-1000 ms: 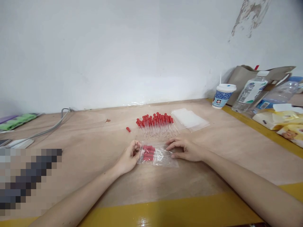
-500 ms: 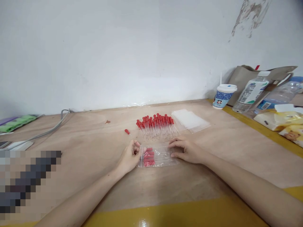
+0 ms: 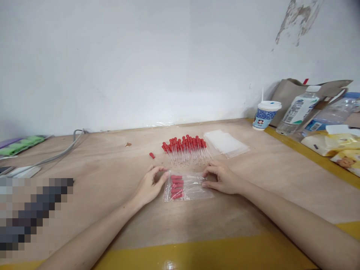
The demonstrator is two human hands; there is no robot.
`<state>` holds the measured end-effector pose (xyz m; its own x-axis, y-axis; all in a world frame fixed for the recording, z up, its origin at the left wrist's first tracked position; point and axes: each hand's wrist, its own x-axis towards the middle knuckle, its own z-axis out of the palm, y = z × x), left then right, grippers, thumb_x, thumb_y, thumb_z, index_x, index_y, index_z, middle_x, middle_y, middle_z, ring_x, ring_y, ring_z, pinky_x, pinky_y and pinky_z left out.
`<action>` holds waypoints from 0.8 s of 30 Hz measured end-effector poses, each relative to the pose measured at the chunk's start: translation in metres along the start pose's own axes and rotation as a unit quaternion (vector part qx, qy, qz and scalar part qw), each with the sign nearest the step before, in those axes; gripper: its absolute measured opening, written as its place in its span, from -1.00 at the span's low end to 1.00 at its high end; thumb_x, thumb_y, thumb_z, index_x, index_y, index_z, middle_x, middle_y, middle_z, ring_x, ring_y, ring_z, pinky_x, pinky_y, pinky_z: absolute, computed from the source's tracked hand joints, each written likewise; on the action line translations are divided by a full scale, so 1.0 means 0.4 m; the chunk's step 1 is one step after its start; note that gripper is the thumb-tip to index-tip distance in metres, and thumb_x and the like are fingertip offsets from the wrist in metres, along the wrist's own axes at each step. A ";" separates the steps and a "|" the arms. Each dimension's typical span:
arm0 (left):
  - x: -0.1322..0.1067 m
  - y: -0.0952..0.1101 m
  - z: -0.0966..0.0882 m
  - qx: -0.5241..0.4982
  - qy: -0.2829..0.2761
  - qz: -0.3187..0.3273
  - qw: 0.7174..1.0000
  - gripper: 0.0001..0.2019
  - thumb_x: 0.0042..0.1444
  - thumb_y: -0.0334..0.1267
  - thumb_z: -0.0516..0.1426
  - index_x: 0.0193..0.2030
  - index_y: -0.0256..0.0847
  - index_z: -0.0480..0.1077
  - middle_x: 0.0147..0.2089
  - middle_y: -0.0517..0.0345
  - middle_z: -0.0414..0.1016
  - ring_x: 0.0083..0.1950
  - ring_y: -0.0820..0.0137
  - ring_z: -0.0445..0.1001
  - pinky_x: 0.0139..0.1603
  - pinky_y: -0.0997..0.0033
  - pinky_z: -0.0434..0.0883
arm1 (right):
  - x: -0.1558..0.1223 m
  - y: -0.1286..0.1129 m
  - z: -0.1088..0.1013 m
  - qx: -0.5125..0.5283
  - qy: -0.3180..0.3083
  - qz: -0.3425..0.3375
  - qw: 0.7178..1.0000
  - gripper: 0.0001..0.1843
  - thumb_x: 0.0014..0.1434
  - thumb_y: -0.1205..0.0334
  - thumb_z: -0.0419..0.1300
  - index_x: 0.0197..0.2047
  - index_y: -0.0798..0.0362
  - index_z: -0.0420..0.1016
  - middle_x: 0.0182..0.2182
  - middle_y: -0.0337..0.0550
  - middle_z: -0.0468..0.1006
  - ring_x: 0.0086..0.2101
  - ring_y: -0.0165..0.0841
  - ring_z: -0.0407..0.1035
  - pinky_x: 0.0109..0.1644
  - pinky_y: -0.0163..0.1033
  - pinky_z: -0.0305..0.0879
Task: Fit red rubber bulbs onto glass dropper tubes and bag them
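Note:
A clear zip bag [image 3: 194, 193] lies flat in front of me, with several droppers inside, their red rubber bulbs [image 3: 177, 186] towards the left end. My left hand [image 3: 152, 184] is at the bag's upper left corner, thumb at its edge and fingers apart. At the other end, my right hand [image 3: 223, 179] rests with thumb and fingertips on the bag, the fingers parted. Just beyond lies a pile of droppers [image 3: 184, 148], red bulbs pointing away and thin clear tubes towards me. A single red-bulbed dropper [image 3: 152, 155] lies left of the pile.
Flat clear bags [image 3: 226, 143] are stacked right of the pile. Further right stand a paper cup [image 3: 266, 116] with a straw, a plastic bottle [image 3: 299, 110] and yellow packets [image 3: 332, 140]. A grey cable [image 3: 64, 150] runs along the left, near a green packet [image 3: 22, 146].
My left hand has loosened its pinch on the bag's left end, and its fingers have spread. The bag now lies flatter and the bulbs show more fully. My right hand has barely moved.

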<state>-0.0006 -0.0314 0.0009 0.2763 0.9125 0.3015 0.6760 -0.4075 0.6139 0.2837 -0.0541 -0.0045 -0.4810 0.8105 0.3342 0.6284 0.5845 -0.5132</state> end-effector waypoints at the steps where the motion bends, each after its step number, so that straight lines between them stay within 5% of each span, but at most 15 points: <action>1: 0.007 0.007 -0.004 0.021 -0.013 0.032 0.999 -0.75 0.10 -0.10 0.03 -0.19 -0.16 0.41 -0.21 0.12 0.36 -0.25 0.37 0.35 -0.25 0.38 0.32 | 0.000 0.001 -0.001 0.015 -0.003 -0.007 1.000 -0.75 0.02 0.05 0.22 -0.36 0.08 0.42 -0.33 -0.13 0.39 -0.29 -0.34 0.28 -0.22 -0.24 0.21; 4: 0.041 0.035 -0.009 0.060 -0.061 0.135 0.987 -0.75 0.14 -0.14 0.00 -0.24 -0.17 0.44 -0.19 0.06 0.39 -0.09 0.28 0.33 -0.02 0.26 0.25 | 0.004 0.007 -0.002 0.056 -0.003 -0.022 0.998 -0.74 0.09 0.03 0.14 -0.40 0.08 0.39 -0.34 -0.13 0.41 -0.31 -0.36 0.29 -0.22 -0.25 0.23; 8: 0.096 0.074 0.008 0.056 -0.165 0.167 0.970 -0.81 0.11 -0.21 0.03 -0.31 -0.18 0.45 -0.28 0.08 0.44 -0.22 0.31 0.39 -0.14 0.35 0.29 | 0.007 0.021 -0.005 0.042 0.032 0.017 0.998 -0.74 0.15 0.08 0.07 -0.42 0.07 0.40 -0.39 -0.13 0.43 -0.36 -0.36 0.32 -0.26 -0.24 0.24; 13: 0.136 0.083 0.028 -0.028 -0.232 0.076 0.969 -0.87 -0.09 -0.21 0.18 -0.40 -0.19 0.43 -0.49 0.16 0.43 -0.45 0.38 0.36 -0.43 0.47 0.25 | 0.010 0.056 -0.025 -0.015 0.106 0.053 0.993 -0.83 0.10 0.16 0.11 -0.38 0.06 0.45 -0.38 -0.12 0.48 -0.32 -0.31 0.35 -0.19 -0.19 0.24; 18: 0.139 0.081 0.020 -0.061 -0.365 0.000 0.929 -0.82 -0.13 -0.16 0.19 -0.55 -0.21 0.35 -0.60 0.23 0.32 -0.56 0.46 0.24 -0.57 0.52 0.14 | 0.014 0.093 -0.051 -0.075 0.161 0.103 0.979 -0.84 0.06 0.18 0.10 -0.42 0.06 0.45 -0.42 -0.12 0.49 -0.34 -0.30 0.35 -0.23 -0.21 0.23; 20: 0.126 0.087 0.009 -0.069 -0.359 0.024 0.930 -0.82 -0.06 -0.17 0.16 -0.53 -0.21 0.32 -0.56 0.23 0.32 -0.53 0.47 0.23 -0.54 0.52 0.16 | 0.013 0.102 -0.061 -0.092 0.181 0.116 0.972 -0.84 0.06 0.18 0.09 -0.43 0.05 0.45 -0.42 -0.13 0.49 -0.34 -0.30 0.35 -0.24 -0.22 0.21; 24: 0.092 0.076 -0.035 -0.121 -0.254 0.043 0.959 -0.83 0.03 -0.15 0.09 -0.42 -0.20 0.28 -0.46 0.22 0.31 -0.45 0.46 0.27 -0.44 0.51 0.25 | 0.008 0.122 -0.089 -0.127 0.236 0.156 0.951 -0.80 0.05 0.15 0.09 -0.42 0.06 0.47 -0.41 -0.12 0.49 -0.34 -0.28 0.34 -0.25 -0.22 0.20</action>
<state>0.0205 -0.0108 0.0406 0.6627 0.7489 0.0018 0.4749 -0.4221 0.7722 0.3346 -0.0218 -0.0001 0.0431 0.8372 0.5453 0.8521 0.2541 -0.4575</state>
